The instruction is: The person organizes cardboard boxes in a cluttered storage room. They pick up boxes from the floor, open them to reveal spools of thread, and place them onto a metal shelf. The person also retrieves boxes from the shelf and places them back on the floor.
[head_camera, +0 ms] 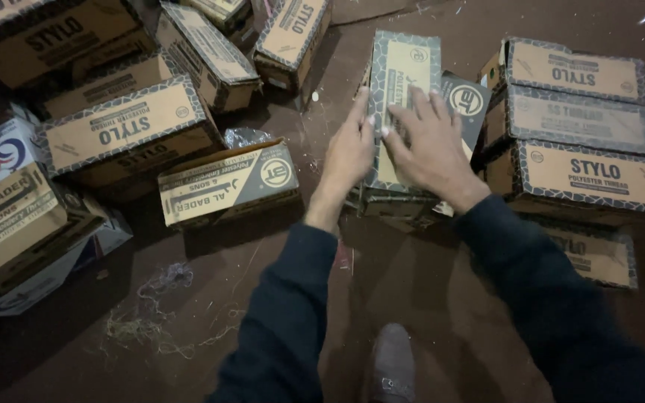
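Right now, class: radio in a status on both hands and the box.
Left hand flat against the upright cardboard box. Right hand spread on its face. Stacked boxes close alongside.

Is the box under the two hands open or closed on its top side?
Closed. The box shows one flat, unbroken printed face, no flap lifted. The left hand presses its edge; the right hand lies flat on it.

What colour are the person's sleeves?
The sleeves are dark navy blue, shown best in the head view.
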